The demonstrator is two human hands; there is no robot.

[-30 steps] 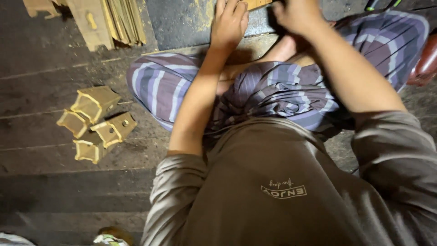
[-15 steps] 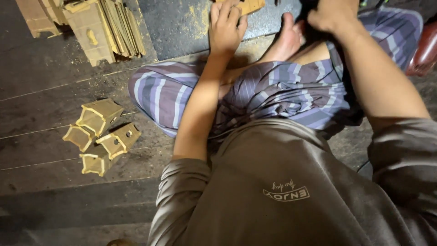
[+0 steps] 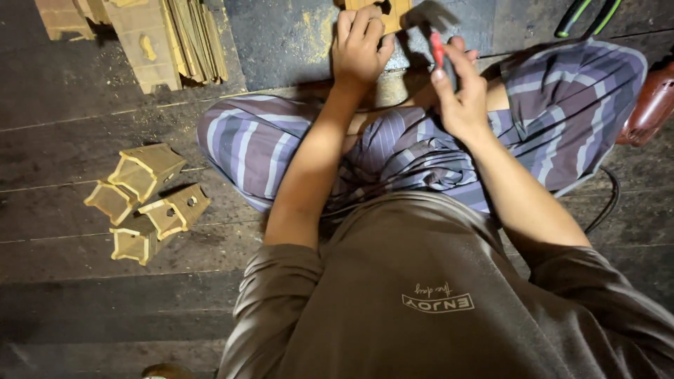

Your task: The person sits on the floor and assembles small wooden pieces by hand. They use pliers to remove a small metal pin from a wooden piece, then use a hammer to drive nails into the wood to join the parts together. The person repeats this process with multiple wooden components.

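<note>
I sit cross-legged on a dark plank floor in striped trousers. My left hand (image 3: 359,43) presses down on a small tan wooden piece (image 3: 390,10) at the top edge of the view, resting on a grey block (image 3: 390,78). My right hand (image 3: 458,90) grips a tool with a red handle (image 3: 438,48), its head blurred just right of the wooden piece. The far part of the piece is cut off by the frame.
Several small open wooden boxes (image 3: 146,200) lie in a cluster on the floor at left. A stack of flat wooden panels (image 3: 163,36) stands at top left. A reddish power tool (image 3: 651,105) with a black cable sits at far right, green-handled pliers (image 3: 584,15) above it.
The view has tilted so both hands sit lower in the frame. My right hand has come back toward me, now showing the red-handled tool. My left hand stays on the wooden piece.
</note>
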